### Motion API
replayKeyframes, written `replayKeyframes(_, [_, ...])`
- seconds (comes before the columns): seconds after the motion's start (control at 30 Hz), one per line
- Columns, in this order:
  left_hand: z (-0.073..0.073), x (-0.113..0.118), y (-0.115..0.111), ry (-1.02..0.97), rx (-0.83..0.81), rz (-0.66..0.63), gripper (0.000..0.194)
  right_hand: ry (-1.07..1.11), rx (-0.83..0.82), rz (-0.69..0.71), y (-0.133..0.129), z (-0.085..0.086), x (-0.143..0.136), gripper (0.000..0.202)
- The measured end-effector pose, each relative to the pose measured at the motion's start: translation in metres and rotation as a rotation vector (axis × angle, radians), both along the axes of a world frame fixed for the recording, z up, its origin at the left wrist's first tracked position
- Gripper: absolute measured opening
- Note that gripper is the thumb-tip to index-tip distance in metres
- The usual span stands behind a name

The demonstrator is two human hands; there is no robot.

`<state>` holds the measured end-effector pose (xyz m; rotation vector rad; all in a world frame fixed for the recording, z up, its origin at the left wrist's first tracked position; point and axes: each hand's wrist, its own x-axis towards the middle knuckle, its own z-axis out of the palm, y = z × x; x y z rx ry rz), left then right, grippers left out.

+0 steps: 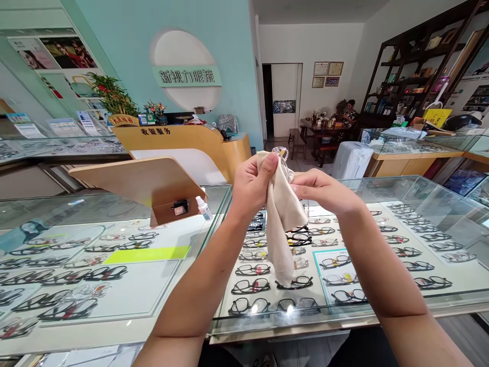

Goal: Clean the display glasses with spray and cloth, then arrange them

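Note:
Above the glass display case, my left hand [254,178] pinches a beige cleaning cloth [284,201] against a pair of clear-framed eyeglasses [280,152]. The cloth hangs down in folds below my fingers. My right hand [324,189] is closed at the other side of the eyeglasses, its fingertips partly behind the cloth. Only the upper part of the clear frame shows; the rest is covered by cloth and fingers.
Below my hands lies a glass display case [244,306] with rows of eyeglasses. On the left counter stand a white spray bottle [204,209] and a tilted wooden board [141,178]. A person [349,114] sits at a far table; a plastic-wrapped suitcase [351,160] stands behind the case.

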<state>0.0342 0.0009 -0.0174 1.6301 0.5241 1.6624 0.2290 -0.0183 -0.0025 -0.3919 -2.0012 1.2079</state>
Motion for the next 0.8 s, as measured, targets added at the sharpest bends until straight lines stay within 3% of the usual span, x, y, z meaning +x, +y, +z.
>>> replayKeyframes(0.1, [0.001, -0.011, 0.008, 0.055, -0.035, -0.108, 0.062, 0.015, 0.028, -0.070, 0.001, -0.001, 0.005, 0.042])
replayKeyframes(0.27, [0.008, -0.025, 0.007, 0.197, -0.030, -0.274, 0.051, 0.040, -0.027, -0.068, 0.000, -0.002, 0.009, 0.037])
replayKeyframes(0.47, [0.009, -0.019, 0.000, 0.167, 0.024, -0.180, 0.056, 0.053, -0.117, -0.059, 0.005, -0.009, 0.005, 0.043])
replayKeyframes(0.63, [0.003, -0.012, -0.006, 0.126, 0.054, -0.082, 0.053, 0.015, -0.173, 0.095, 0.007, -0.013, 0.000, 0.040])
replayKeyframes(0.8, [-0.004, 0.002, -0.015, 0.010, -0.038, -0.090, 0.053, 0.066, -0.157, 0.128, 0.007, -0.013, -0.003, 0.038])
